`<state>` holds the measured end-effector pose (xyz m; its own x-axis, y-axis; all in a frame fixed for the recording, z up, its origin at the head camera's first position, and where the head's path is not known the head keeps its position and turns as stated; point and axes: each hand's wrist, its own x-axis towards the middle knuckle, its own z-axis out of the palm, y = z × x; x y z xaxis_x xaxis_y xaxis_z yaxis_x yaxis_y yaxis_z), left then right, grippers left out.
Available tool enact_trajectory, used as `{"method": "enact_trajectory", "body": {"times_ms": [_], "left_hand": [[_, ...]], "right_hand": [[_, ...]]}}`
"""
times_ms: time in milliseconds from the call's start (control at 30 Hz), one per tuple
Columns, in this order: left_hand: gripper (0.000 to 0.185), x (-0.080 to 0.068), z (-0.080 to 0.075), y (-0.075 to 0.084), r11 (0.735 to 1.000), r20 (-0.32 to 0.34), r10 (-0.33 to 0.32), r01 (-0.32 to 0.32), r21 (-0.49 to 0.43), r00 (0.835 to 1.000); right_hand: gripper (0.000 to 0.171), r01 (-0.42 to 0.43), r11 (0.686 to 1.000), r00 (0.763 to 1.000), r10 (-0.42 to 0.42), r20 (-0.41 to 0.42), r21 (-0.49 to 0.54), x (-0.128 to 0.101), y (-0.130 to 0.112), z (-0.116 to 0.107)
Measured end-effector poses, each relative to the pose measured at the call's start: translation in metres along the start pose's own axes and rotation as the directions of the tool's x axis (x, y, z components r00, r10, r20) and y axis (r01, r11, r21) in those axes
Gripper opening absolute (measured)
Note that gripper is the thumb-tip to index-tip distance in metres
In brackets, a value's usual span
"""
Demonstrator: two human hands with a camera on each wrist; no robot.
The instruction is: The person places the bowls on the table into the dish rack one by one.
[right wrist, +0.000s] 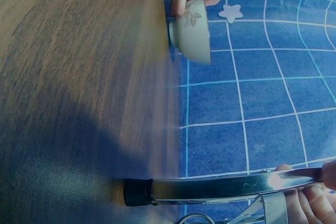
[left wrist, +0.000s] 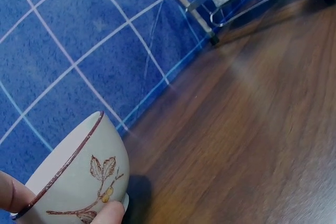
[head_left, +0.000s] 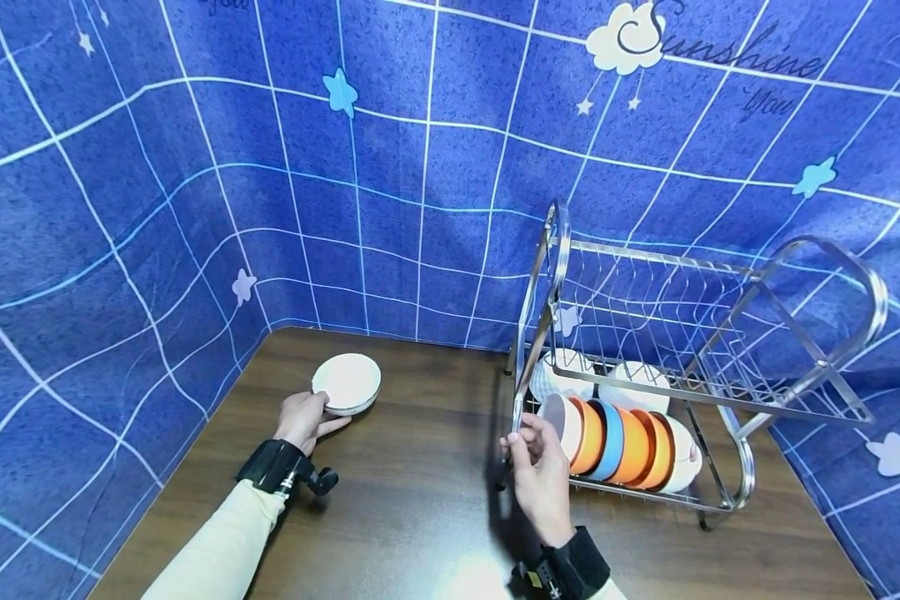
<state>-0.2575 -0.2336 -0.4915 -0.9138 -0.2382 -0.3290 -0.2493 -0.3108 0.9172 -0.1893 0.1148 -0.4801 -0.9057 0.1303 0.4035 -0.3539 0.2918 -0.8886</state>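
Left wrist view cuts off my left hand point(head_left: 305, 419); I see only two fingertips point(left wrist: 107, 213) pinching the bowl point(head_left: 347, 383). Bowls in the rack point(head_left: 648, 317) are partly hidden by wires. The held bowl is pale, with a dark red rim and a brown leaf sprig, standing on the wooden table point(head_left: 420, 467) near its far left corner. My right hand point(head_left: 540, 467) grips the rack's front leg, well apart from the bowl

Pale grey ceramic bowl point(left wrist: 79, 182): brown rim, brown leaf sprig. Racked bowls point(head_left: 622, 446): orange, blue, white. Backdrop cloth point(head_left: 270, 167): blue, white grid.
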Motion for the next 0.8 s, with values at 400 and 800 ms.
{"method": "enact_trajectory", "body": {"times_ms": [400,800], "left_hand": [[0.056,-0.022,0.019,0.008,0.998,0.084,0.001,-0.006,0.063,0.996],[0.049,-0.049,0.046,0.010,0.994,0.195,0.071,-0.086,0.071,0.978]], "right_hand": [[0.030,0.019,1.000,1.000,-0.019,-0.012,-0.012,-0.001,0.002,0.001],[0.029,0.016,1.000,1.000,-0.016,-0.009,-0.007,-0.001,-0.001,0.001]]}}
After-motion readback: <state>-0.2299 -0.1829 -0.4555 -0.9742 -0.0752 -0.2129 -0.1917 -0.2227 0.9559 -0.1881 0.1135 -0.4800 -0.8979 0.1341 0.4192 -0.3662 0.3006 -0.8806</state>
